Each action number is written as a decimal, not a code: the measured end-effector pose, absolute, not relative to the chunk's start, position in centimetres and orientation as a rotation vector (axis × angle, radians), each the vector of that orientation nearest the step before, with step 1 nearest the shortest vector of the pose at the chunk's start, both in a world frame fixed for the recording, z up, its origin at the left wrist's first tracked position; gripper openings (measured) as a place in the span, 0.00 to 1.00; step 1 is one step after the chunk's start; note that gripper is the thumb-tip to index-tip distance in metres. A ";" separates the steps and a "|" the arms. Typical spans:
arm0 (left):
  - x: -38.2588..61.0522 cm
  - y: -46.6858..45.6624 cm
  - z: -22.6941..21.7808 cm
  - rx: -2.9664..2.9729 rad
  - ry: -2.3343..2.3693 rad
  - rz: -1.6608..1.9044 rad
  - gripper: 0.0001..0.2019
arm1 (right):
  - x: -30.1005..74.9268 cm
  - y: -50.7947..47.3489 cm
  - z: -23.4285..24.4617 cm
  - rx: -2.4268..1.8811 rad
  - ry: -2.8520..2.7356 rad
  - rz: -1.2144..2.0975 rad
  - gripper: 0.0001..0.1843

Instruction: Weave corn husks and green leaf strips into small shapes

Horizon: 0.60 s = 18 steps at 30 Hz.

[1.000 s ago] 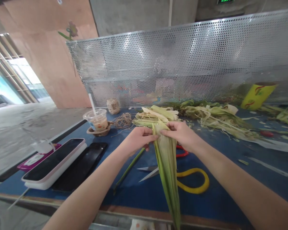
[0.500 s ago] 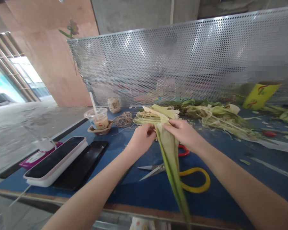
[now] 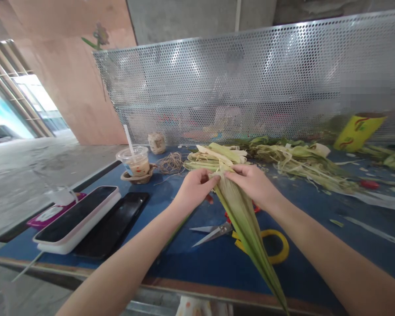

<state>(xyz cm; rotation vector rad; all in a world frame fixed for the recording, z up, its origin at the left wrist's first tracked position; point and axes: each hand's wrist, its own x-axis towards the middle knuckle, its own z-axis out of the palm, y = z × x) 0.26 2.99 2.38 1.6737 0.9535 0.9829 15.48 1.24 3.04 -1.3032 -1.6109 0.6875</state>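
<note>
A long green corn husk (image 3: 246, 219) hangs between my hands, its pale wide end up and its narrow tip slanting toward the table's front edge. My left hand (image 3: 199, 186) pinches the husk's upper left edge with the thumb on top. On the upper right edge, my right hand (image 3: 250, 182) pinches it too. Beneath the husk lies a pair of scissors (image 3: 213, 231) with yellow and red handles, blades apart and pointing left; the husk covers part of it. Just beyond my fingers is a stack of pale husks (image 3: 213, 156).
Left of my hands are a coil of twine (image 3: 171, 163), a plastic cup with a straw (image 3: 136, 162), a black phone (image 3: 113, 226) and a white-cased device (image 3: 77, 219). More husks (image 3: 299, 162) spread at the right, near a yellow container (image 3: 358, 131). A perforated metal screen (image 3: 191, 87) stands behind.
The husk's lower tip has swung right, uncovering more of the scissors. My left thumb now lies over the husk's top edge.
</note>
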 end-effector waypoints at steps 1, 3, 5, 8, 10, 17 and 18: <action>0.2 3.0 2.4 1.677 0.957 0.984 0.06 | 15.5 1.3 3.0 -1.307 -1.599 0.694 0.13; 0.2 2.9 2.4 1.678 0.965 1.007 0.06 | 15.4 1.3 2.9 -1.310 -1.574 0.709 0.13; 0.2 2.8 2.6 1.673 0.957 1.039 0.06 | 15.3 1.5 2.8 -1.307 -1.546 0.724 0.13; 0.2 2.6 2.9 1.642 0.944 1.084 0.06 | 15.4 1.8 2.6 -1.307 -1.495 0.726 0.12; 0.1 2.4 3.2 1.616 0.951 1.118 0.06 | 15.8 2.1 2.5 -1.321 -1.439 0.698 0.11; -1.7 2.1 5.1 1.544 0.946 1.367 0.08 | 20.2 5.1 2.3 -1.324 -1.056 0.600 0.09; -2.3 2.1 5.7 1.512 0.915 1.456 0.07 | 21.3 5.6 2.6 -1.293 -0.982 0.587 0.09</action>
